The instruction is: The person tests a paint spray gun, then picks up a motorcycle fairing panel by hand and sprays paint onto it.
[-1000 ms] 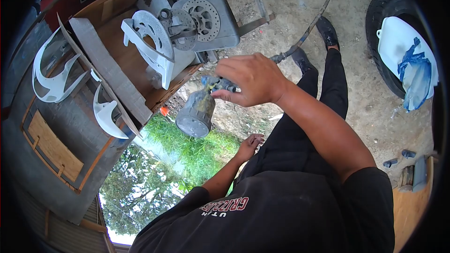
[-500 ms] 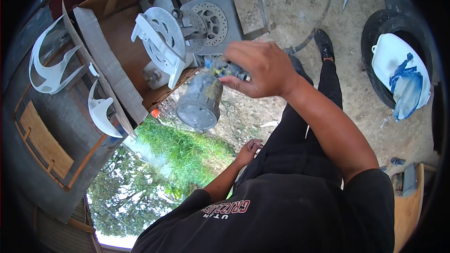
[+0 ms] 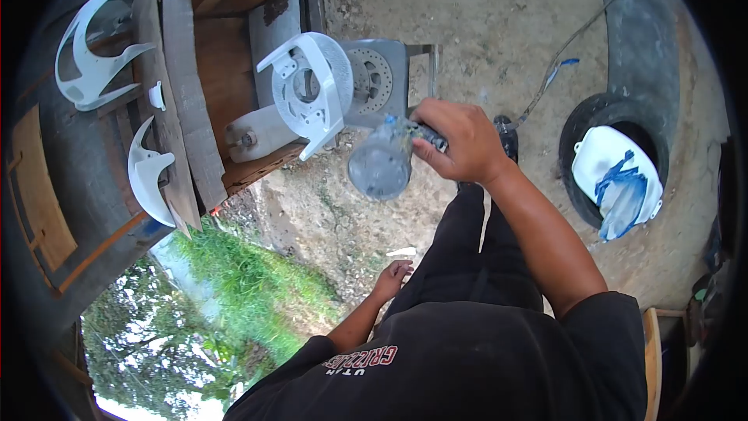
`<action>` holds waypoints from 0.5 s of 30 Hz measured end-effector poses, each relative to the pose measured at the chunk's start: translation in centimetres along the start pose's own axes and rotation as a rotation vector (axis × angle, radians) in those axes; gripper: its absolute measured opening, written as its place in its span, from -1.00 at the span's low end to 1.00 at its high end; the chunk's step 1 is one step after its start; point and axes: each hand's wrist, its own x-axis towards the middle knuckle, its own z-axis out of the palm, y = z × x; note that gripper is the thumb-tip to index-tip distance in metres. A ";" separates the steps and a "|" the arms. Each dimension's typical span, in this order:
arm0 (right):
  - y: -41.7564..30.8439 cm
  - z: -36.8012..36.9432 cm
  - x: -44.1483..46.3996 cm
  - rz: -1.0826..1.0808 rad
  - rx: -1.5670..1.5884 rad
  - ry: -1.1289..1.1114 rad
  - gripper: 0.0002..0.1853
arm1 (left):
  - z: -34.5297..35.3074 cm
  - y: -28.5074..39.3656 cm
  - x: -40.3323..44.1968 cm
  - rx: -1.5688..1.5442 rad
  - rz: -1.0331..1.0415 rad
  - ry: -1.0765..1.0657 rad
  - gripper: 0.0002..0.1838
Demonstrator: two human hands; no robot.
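Observation:
My right hand [image 3: 461, 140] is closed around the handle of a spray gun [image 3: 417, 136] with a cloudy, paint-stained cup [image 3: 379, 168]. To its left, apart from the gun, a white bracket-like part [image 3: 318, 82] is up in front of a round perforated disc [image 3: 339, 70]. A second drilled disc [image 3: 372, 78] lies on a grey stool [image 3: 399, 58] behind. My left hand [image 3: 392, 279] hangs beside my thigh, fingers loosely curled and partly apart, with nothing seen in it.
White curved panels [image 3: 82, 62] stand along a board at left, beside a wooden box [image 3: 214, 54]. A container [image 3: 265, 134] lies at the box. At right, a tire [image 3: 576, 121] carries a white panel [image 3: 604, 152] with blue-edged plastic. A hose [image 3: 557, 62] crosses the ground.
The view has shifted. My right hand and the spray gun are now farther right of the white part, which shows more of its face. My left hand still hangs at my side.

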 end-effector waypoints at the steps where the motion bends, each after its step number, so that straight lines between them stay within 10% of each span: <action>1: -0.4 -0.5 1.0 0.005 -0.018 0.018 -0.59 | 0.2 0.0 -0.1 -0.019 0.007 0.009 -0.50; 7: -3.0 -2.7 6.0 0.073 -0.028 0.262 -0.67 | 1.9 -0.7 -0.9 -0.104 0.090 0.088 -0.50; 15: -5.8 -8.2 5.3 0.235 -0.004 -0.117 -0.74 | 4.1 -1.4 -0.5 -0.264 0.117 0.183 -0.50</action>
